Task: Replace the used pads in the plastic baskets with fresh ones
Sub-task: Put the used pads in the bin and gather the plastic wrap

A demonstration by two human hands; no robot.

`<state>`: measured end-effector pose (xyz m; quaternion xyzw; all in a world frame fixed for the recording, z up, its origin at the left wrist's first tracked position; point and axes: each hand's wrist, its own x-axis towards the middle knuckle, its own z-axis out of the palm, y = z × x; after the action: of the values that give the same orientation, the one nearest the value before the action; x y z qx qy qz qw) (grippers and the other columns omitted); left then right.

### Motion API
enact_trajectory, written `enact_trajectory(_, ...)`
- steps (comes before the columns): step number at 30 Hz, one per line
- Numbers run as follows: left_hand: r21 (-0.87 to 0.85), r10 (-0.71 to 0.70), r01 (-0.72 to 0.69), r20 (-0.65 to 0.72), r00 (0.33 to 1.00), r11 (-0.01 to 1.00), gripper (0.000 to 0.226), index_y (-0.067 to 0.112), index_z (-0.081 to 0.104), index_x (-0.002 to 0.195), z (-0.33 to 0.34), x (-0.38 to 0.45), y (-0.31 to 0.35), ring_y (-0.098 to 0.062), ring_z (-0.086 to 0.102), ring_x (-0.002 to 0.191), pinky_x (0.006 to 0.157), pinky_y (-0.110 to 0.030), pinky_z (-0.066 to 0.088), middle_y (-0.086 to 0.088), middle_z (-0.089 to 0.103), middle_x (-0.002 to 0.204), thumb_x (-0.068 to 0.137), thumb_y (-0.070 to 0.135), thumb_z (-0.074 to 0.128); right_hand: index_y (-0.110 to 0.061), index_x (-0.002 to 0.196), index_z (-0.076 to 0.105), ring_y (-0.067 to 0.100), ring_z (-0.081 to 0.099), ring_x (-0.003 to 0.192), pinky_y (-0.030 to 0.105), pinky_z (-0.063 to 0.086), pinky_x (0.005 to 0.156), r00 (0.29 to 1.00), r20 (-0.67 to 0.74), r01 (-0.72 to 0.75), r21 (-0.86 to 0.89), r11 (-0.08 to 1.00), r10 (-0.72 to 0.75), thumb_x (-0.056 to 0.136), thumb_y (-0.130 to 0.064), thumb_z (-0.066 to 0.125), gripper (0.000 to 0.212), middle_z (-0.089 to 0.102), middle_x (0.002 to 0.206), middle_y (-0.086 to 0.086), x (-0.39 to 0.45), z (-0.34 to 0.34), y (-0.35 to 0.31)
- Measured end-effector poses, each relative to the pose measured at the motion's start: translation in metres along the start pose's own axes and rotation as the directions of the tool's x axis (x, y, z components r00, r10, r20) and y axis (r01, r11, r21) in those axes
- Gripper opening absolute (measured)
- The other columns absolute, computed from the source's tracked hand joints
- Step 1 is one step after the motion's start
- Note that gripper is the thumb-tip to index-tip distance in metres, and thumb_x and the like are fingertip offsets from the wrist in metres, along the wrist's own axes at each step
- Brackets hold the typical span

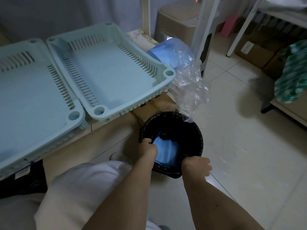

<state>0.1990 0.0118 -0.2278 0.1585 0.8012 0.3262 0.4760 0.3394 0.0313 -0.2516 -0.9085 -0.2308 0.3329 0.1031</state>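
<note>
Two pale blue plastic baskets stand side by side on a low table, the left basket [75, 115] and the right basket [169, 73]. No loose pad shows in either. Below the table corner a round bin [197, 135] lined with a black bag holds a crumpled blue used pad [167, 153]. My left hand [148, 149] reaches into the bin's left side, its fingers curled on the pad's edge. My right hand [197, 164] is at the bin's near right rim and is blurred, so its grip is unclear. A stack of blue fresh pads [159, 52] lies in a clear plastic bag [189, 83] behind the right basket.
A cardboard box [152, 107] sits under the table beside the bin. A beige stool [177, 19] and white frame legs [201, 30] stand behind. More cardboard boxes [255, 50] and a green patterned bag [292, 75] are at the right. Tiled floor [240, 146] stretches to the right of the bin.
</note>
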Motion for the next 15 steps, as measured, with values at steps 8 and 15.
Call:
enact_trajectory(8, 0.043, -0.017, 0.016, 0.007, 1.0, 0.999, 0.052, 0.014, 0.037, 0.143, 0.0, -0.012, -0.011, -0.031, 0.046, 0.125, 0.104, -0.042, 0.042, -0.011, 0.043, 0.143, 0.093, 0.002, 0.033, 0.002, 0.139, 0.029, 0.041, 0.046, 0.121, 0.046, 0.038, 0.1, 0.97, 0.243, -0.014, 0.156, 0.988, -0.025, 0.094, -0.006, 0.038, 0.047, 0.045, 0.134, 0.026, 0.0, -0.003, 0.024)
enact_trajectory(15, 0.105, -0.15, 0.15, -0.003, 0.989, 0.983, 0.046, 0.004, 0.038, 0.14, 0.0, -0.01, -0.028, -0.035, 0.052, 0.119, 0.1, -0.043, 0.046, -0.017, 0.049, 0.135, 0.095, 0.012, 0.041, 0.002, 0.122, 0.045, 0.037, 0.058, 0.093, 0.039, 0.048, 0.077, 0.968, 0.232, 0.067, 0.107, 0.992, -0.091, 0.087, -0.022, 0.047, 0.043, 0.058, 0.106, 0.02, 0.015, -0.031, 0.075)
